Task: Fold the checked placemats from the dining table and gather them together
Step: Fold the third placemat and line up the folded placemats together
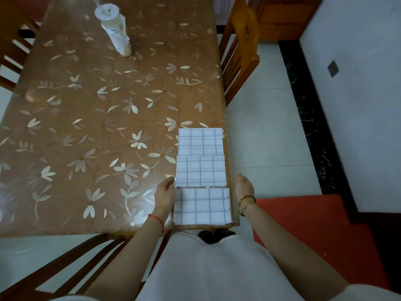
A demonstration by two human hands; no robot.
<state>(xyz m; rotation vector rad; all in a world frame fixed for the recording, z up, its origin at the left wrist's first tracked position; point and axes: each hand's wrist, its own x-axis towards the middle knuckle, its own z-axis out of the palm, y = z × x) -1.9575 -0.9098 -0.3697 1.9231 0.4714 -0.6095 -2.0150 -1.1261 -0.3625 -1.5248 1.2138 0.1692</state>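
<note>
Three folded white checked placemats lie in a row along the table's right edge: the far one (200, 141), the middle one (201, 171) and the near one (202, 206). My left hand (165, 195) is at the left side of the near and middle placemats, its fingertips at the middle one's lower left corner. Whether it pinches that corner I cannot tell. My right hand (244, 185) hovers just off the table's right edge beside the middle placemat, fingers relaxed, holding nothing.
The dining table (97, 127) has a brown cover with a leaf and flower pattern. A bottle wrapped in white cloth (115, 29) stands at the far end. Wooden chairs stand at the right (240, 51), left and near side. A red mat (314, 224) lies on the floor to the right.
</note>
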